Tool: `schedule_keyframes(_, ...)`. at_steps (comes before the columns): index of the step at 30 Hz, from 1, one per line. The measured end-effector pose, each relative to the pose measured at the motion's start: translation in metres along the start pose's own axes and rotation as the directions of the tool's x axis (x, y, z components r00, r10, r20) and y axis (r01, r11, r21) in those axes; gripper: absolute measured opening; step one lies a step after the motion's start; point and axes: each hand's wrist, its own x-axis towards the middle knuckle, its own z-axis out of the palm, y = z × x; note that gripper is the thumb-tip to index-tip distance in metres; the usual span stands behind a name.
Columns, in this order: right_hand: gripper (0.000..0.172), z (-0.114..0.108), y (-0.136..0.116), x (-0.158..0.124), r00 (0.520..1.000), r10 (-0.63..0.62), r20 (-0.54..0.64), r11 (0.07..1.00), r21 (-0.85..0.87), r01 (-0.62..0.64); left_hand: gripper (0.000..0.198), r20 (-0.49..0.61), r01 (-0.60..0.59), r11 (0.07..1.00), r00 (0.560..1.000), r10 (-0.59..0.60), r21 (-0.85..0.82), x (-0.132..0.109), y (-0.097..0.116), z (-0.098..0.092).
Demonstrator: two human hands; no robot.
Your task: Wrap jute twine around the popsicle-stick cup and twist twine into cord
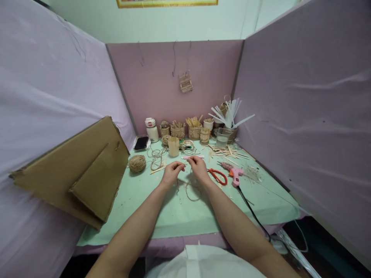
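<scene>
Both hands are close together over the middle of the green tablecloth, each in a pinch. My left hand [173, 173] has thumb and fingertips closed on a thin strand of twine. Just to its right, my right hand [198, 168] pinches the same kind of strand. A loose loop of twine [192, 200] hangs or lies below the hands on the cloth. Beyond the fingertips is a pink pen-like stick [193, 157]. Red-handled scissors [218, 177] lie right beside my right hand, their blades partly hidden. What sits between the fingertips is too small to make out.
A pink glue gun [236, 174] with a black cord lies at right, near scattered wooden sticks [228, 151]. A twine ball [137, 163] and leaning cardboard [87, 173] are at left. Behind stand a small tan cup [173, 147], stick-filled baskets [194, 132] and a white jar [152, 130].
</scene>
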Motion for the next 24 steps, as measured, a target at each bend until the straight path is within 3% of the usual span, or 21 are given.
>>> schedule_keyframes(5, 0.024, -0.001, 0.005, 0.001, 0.999, 0.006, -0.043, 0.998, -0.060, -0.009, 0.018, 0.005, -0.019, 1.000, 1.000, 0.019, 0.003, -0.002, 0.003, 0.003)
schedule_keyframes(9, 0.024, 0.000, 0.001, -0.005, 0.986, -0.137, -0.096, 0.978, -0.173, 0.119, 0.017, -0.065, -0.049, 0.998, 0.997, 0.051, 0.037, -0.001, 0.002, 0.001)
schedule_keyframes(12, 0.033, 0.002, -0.006, -0.012, 0.960, -0.279, 0.009, 0.942, -0.191, 0.275, 0.017, -0.149, -0.050, 0.995, 0.987, 0.063, 0.090, 0.000, -0.001, -0.002)
schedule_keyframes(16, 0.014, 0.002, -0.011, -0.014, 0.908, -0.387, 0.161, 0.899, -0.156, 0.410, 0.018, -0.168, -0.069, 0.989, 0.981, 0.092, 0.133, 0.001, -0.004, -0.004)
schedule_keyframes(19, 0.014, 0.002, -0.009, -0.011, 0.925, -0.355, 0.132, 0.917, -0.144, 0.373, 0.019, -0.127, -0.083, 0.978, 0.986, 0.108, 0.189, 0.001, -0.005, -0.004)
schedule_keyframes(24, 0.014, 0.005, -0.002, -0.007, 0.990, -0.141, 0.010, 0.987, -0.079, 0.141, 0.022, -0.017, -0.069, 0.970, 0.997, 0.075, 0.232, 0.000, -0.004, -0.002)
